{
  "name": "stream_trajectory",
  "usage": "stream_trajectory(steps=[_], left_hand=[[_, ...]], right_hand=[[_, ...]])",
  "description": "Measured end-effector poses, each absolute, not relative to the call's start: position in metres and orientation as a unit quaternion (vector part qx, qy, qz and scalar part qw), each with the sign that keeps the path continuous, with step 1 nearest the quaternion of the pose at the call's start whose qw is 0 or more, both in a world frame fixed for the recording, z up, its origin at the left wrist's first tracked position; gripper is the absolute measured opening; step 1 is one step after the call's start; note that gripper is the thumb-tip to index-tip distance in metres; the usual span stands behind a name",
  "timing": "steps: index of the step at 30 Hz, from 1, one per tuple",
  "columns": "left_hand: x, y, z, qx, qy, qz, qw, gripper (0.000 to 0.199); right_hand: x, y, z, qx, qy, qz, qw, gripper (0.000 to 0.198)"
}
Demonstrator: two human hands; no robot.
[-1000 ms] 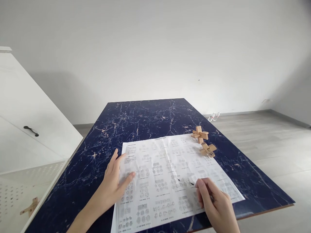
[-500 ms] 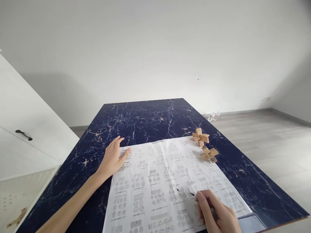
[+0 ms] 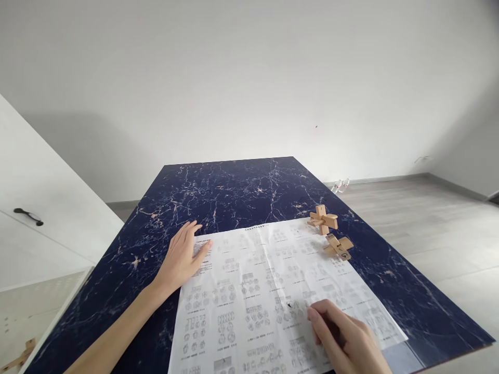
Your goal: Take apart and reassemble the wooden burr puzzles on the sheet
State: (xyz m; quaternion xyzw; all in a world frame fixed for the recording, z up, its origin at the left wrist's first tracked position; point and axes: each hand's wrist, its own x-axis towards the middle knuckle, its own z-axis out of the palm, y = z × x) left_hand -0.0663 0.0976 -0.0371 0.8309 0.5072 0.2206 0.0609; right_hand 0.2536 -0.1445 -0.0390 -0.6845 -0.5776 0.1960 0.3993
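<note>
A large printed sheet (image 3: 268,270) with rows of small diagrams lies on the dark blue marbled table (image 3: 230,192). My left hand (image 3: 183,252) rests flat on the sheet's upper left corner, fingers stretched out, thumb on the paper. My right hand (image 3: 343,332) is closed in a writing grip over the lower right of the sheet; the slim dark pen in it is now mostly hidden by the fingers. A small dark mark (image 3: 289,305) shows on the paper left of the fingertips. Two wooden interlocking puzzles, one cross-shaped (image 3: 323,220) and one lettered (image 3: 338,247), stand at the upper right corner.
A flat grey-blue object (image 3: 403,358) sticks out from under the sheet at lower right. Left of the table stands a white cabinet (image 3: 50,197) with a black handle (image 3: 28,215). More wooden pieces (image 3: 23,356) lie on a pale surface at lower left. Clear items (image 3: 340,186) stand by the wall.
My right hand has shifted slightly left and up, and the dark pen tip seen before is now hidden. The left hand stays on the corner; the view has moved slightly.
</note>
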Motion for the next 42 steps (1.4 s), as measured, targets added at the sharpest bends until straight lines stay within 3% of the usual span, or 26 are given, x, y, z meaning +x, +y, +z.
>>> stream_trajectory(steps=[7,13,21,24,28,31,36,39,42], left_hand=[[-0.065,0.096,-0.037,0.824,0.516,0.223,0.07,0.064],[-0.064,0.097,-0.036,0.821,0.523,0.215,0.083,0.065],[-0.065,0.097,-0.037,0.822,0.518,0.223,0.083,0.062],[-0.065,0.097,-0.036,0.822,0.517,0.225,0.081,0.062],[-0.065,0.097,-0.036,0.82,0.521,0.22,0.085,0.062],[-0.065,0.095,-0.036,0.821,0.521,0.219,0.084,0.06],[-0.059,0.086,-0.024,0.833,0.49,0.247,0.07,0.049],[-0.053,0.078,-0.014,0.848,0.448,0.275,0.064,0.04],[-0.048,0.067,-0.007,0.871,0.385,0.296,0.077,0.031]], right_hand=[[0.308,-0.097,0.002,-0.692,-0.602,0.045,0.396,0.032],[0.359,-0.039,0.019,-0.783,-0.549,-0.061,0.285,0.038],[0.383,0.005,0.007,-0.82,-0.555,-0.063,0.129,0.027],[0.379,0.014,0.008,-0.811,-0.569,-0.071,0.115,0.023],[0.363,0.022,0.013,-0.773,-0.603,-0.098,0.171,0.022],[0.339,0.028,0.017,-0.713,-0.642,-0.077,0.271,0.02],[0.284,0.028,0.006,-0.557,-0.672,0.156,0.462,0.029],[0.257,0.021,-0.008,-0.505,-0.621,0.315,0.51,0.035],[0.243,0.011,-0.018,-0.472,-0.583,0.381,0.541,0.033]])
